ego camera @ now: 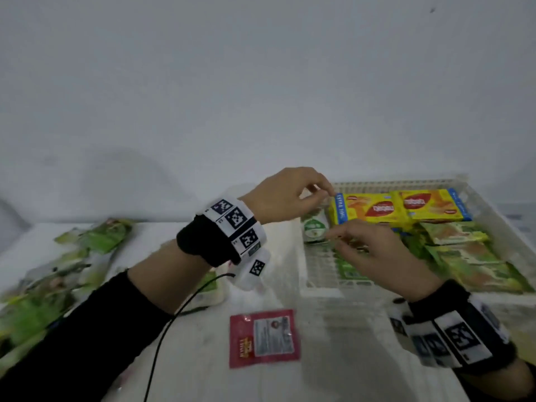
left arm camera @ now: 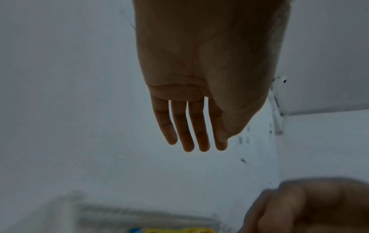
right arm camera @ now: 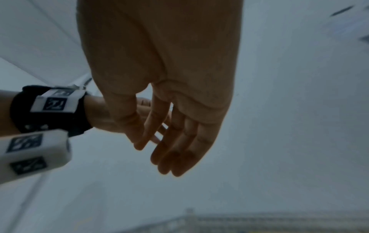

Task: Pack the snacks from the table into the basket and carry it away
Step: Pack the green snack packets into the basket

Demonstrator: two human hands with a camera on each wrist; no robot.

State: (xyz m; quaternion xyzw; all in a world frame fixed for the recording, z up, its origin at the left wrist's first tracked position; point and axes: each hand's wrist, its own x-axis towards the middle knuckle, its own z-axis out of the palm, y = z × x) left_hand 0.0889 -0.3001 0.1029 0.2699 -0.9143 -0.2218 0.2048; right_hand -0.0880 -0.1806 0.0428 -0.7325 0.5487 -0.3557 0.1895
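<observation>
Nearest on the white table [ego camera: 203, 372] lies a red sachet [ego camera: 264, 338], with green snack packs [ego camera: 66, 256] heaped at the left. Beyond it, both hands hover over the white basket [ego camera: 493, 210], the right hand [ego camera: 385, 256] and left hand [ego camera: 287, 195] empty, fingers loosely extended. Farther back in the basket lie green packets [ego camera: 475, 262] and two yellow boxes [ego camera: 377, 210]

Plain white wall [ego camera: 261, 82] fills upper half of head view; small dark mark near top right. White table [ego camera: 203, 378] butts against wall. Light dim, cool, even. Left wrist view: pale conduit [left arm camera: 276, 108] runs along wall corner.
</observation>
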